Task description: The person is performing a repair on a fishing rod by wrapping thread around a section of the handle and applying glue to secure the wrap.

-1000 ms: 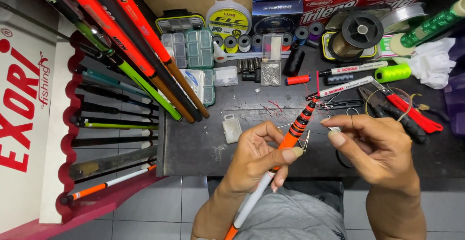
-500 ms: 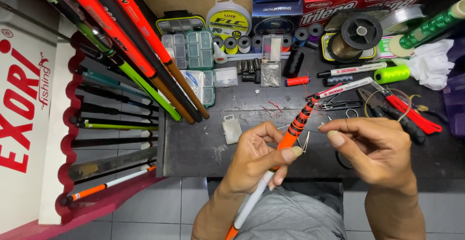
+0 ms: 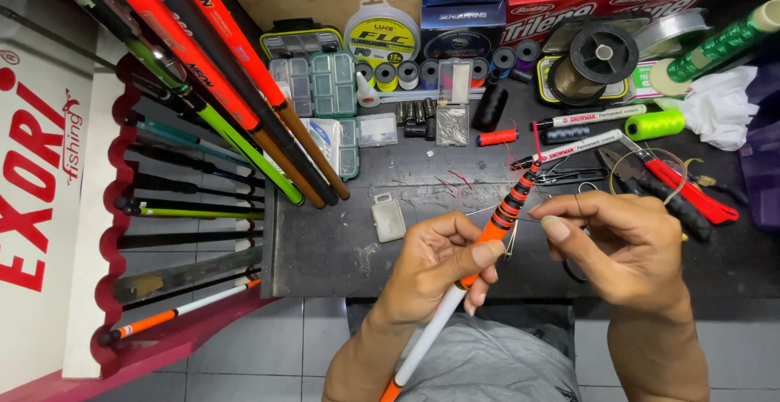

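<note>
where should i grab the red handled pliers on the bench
Take the pliers by the two long red handles, coming from above on the right. They lie flat, jaws pointing up-left toward the markers, handle ends free, though the right hand is close.

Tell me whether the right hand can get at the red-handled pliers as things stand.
Probably yes: the red-handled pliers lie uncovered on the table just beyond the right hand, but its fingers are pinched as if on thread by the rod.

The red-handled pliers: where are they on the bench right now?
The red-handled pliers lie on the dark workbench at head-view right, just beyond the right hand, beside the white marker pens.
</note>
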